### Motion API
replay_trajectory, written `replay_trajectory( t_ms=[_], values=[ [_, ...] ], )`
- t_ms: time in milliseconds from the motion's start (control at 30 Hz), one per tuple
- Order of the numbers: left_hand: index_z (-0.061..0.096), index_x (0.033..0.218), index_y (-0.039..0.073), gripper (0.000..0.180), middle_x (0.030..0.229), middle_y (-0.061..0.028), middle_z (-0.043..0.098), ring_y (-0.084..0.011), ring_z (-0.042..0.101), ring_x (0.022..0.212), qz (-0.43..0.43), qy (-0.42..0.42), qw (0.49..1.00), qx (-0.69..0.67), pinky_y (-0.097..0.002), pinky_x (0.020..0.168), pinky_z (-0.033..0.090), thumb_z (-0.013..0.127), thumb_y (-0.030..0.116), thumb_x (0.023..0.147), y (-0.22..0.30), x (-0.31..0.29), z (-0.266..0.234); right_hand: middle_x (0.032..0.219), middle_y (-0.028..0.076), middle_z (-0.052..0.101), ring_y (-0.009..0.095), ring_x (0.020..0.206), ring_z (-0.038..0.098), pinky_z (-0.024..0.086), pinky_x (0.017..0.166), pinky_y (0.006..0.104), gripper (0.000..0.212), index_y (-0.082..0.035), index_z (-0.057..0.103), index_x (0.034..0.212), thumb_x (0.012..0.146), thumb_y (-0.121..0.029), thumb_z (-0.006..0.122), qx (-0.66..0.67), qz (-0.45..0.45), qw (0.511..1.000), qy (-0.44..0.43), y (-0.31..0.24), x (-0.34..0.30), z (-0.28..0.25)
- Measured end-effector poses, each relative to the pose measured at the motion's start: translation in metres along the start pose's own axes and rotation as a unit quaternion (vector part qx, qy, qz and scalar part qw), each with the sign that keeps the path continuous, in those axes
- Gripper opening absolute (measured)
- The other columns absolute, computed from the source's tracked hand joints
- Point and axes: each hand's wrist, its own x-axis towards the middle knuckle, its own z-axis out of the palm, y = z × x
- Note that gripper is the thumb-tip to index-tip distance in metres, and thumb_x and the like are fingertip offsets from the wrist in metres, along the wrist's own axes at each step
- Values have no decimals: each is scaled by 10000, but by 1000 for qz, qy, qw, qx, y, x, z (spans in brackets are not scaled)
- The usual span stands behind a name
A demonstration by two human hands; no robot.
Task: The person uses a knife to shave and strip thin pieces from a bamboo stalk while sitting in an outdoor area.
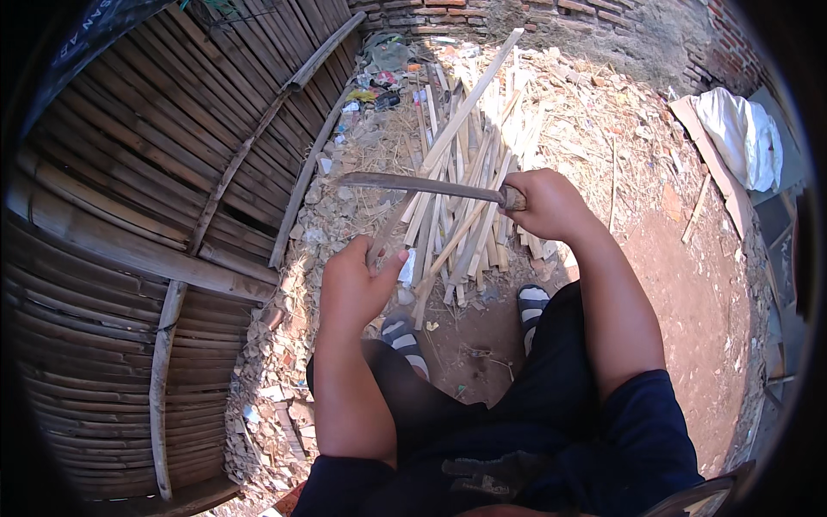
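Observation:
My right hand (544,205) is closed around the wooden handle of a machete (422,184). Its long dark blade reaches leftward, roughly level, with the tip above my left hand. Closed on the lower end of a long wooden strip (472,102), my left hand (355,280) has its thumb raised along the side. The strip slants up and away to the right, and the blade crosses over it; whether the two touch I cannot tell. Beneath both lies a loose pile of wooden strips (469,237) on the ground, in front of my feet.
A bamboo slat wall (129,172) stands close on the left, with rubble (267,396) along its foot. Scraps of litter (379,90) lie beyond. A brick wall (603,34) closes off the far side. On the right, a white sack (736,138) rests by a board.

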Motion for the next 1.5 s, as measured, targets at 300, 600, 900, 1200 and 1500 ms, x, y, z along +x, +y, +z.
replay_trajectory(
  t_ms=[300,600,900,1200,1500],
  values=[
    [716,991,-17,454,649,-68,589,-169,561,594,15,1,1000,18,-356,575,456,869,400,896,-5,-1,-3,1002,236,759,423,963,727,569,873,495,369,-44,754,1138,884,-304,818,108,133,985,3,51,18,2],
    [714,976,-13,443,648,-87,619,-207,602,596,-8,-2,1000,11,-373,592,478,864,396,894,-3,0,1,977,221,751,422,1000,724,571,886,517,319,-69,745,1082,871,-294,824,-3,-29,996,-80,-15,0,1],
    [719,988,-9,444,678,-103,649,-217,620,608,2,-3,999,33,-374,605,491,863,400,895,-7,0,0,982,243,756,417,969,732,570,883,476,418,-20,750,1162,869,-307,833,124,146,981,1,56,18,4],
    [723,1012,-16,448,703,-103,652,-204,637,650,8,12,1000,-14,-364,627,502,856,398,904,0,-3,2,877,202,735,427,873,710,551,786,488,317,-60,765,1038,829,-273,871,16,-58,996,-67,-14,-1,0],
    [706,1040,-29,504,799,-206,725,-355,732,725,-29,-20,999,35,-455,682,557,844,435,899,3,-1,-7,867,216,724,391,853,711,546,791,460,301,-30,755,1013,862,-273,848,76,69,994,21,29,5,6]
  ],
)
